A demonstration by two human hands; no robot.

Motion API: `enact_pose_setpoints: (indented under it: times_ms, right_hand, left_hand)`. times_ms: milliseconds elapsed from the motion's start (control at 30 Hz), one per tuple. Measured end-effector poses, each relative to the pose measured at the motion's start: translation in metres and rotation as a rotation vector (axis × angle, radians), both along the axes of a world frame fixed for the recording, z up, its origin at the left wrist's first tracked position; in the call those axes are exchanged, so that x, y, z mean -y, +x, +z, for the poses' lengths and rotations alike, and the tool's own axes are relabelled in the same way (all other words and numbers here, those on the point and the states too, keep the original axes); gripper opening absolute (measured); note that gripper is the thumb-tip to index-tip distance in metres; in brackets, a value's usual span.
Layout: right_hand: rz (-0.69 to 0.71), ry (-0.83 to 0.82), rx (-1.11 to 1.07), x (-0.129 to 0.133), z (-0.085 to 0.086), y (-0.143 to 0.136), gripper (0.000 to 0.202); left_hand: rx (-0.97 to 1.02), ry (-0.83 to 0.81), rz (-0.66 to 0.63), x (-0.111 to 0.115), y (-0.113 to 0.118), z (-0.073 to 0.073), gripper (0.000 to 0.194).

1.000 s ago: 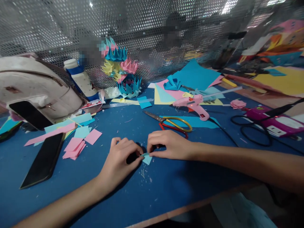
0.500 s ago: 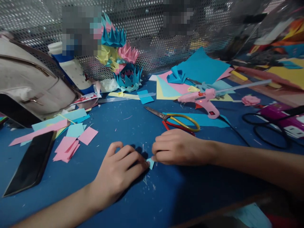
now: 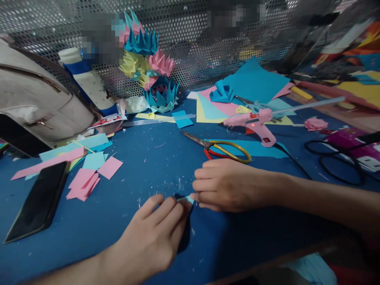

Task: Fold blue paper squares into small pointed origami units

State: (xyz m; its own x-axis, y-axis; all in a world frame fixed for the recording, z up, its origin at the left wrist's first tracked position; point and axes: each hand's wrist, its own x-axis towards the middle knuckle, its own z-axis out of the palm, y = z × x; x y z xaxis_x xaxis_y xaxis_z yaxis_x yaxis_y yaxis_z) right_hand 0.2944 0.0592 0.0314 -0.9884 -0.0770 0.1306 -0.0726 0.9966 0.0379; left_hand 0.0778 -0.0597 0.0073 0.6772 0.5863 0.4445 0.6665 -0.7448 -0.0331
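Note:
A small light-blue piece of paper (image 3: pixel 187 199) lies low over the blue tabletop, between the fingertips of both hands. Its left part is covered by my left hand (image 3: pixel 162 227), whose fingers are closed over it. My right hand (image 3: pixel 219 185) pinches the right corner of the paper with its fingers curled. Just beyond the right hand lie scissors (image 3: pixel 216 147) with one yellow and one red handle. Several pink paper squares (image 3: pixel 84 183) and a light-blue paper square (image 3: pixel 94 160) rest to the left.
A pink glue gun (image 3: pixel 257 123) lies behind the scissors, its cord trailing right. On the left are a dark phone (image 3: pixel 38 200), a pale bag (image 3: pixel 38 95) and a white-blue bottle (image 3: pixel 86 79). Folded paper flowers (image 3: pixel 162 95) stand by the perforated metal panel (image 3: pixel 187 47).
My left hand has shifted down and turned, its fingers now covering more of the light-blue paper. My right hand stays nearly in place at the paper's corner.

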Motion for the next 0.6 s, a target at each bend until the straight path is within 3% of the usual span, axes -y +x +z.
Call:
enact_pose_setpoints:
  times_ms: [200, 433, 600]
  right_hand:
    - [-0.041, -0.088, 0.08, -0.003, 0.009, 0.005, 0.029]
    - [-0.122, -0.051, -0.27, -0.021, -0.007, 0.009, 0.03]
    - [-0.01, -0.063, -0.207, -0.012, -0.016, 0.002, 0.031]
  left_hand:
    - [-0.116, 0.085, 0.096, 0.014, 0.005, -0.003, 0.041]
    - [-0.26, 0.117, 0.185, 0.031, 0.008, -0.004, 0.043]
    - [-0.286, 0.093, 0.184, 0.028, 0.004, 0.001, 0.043]
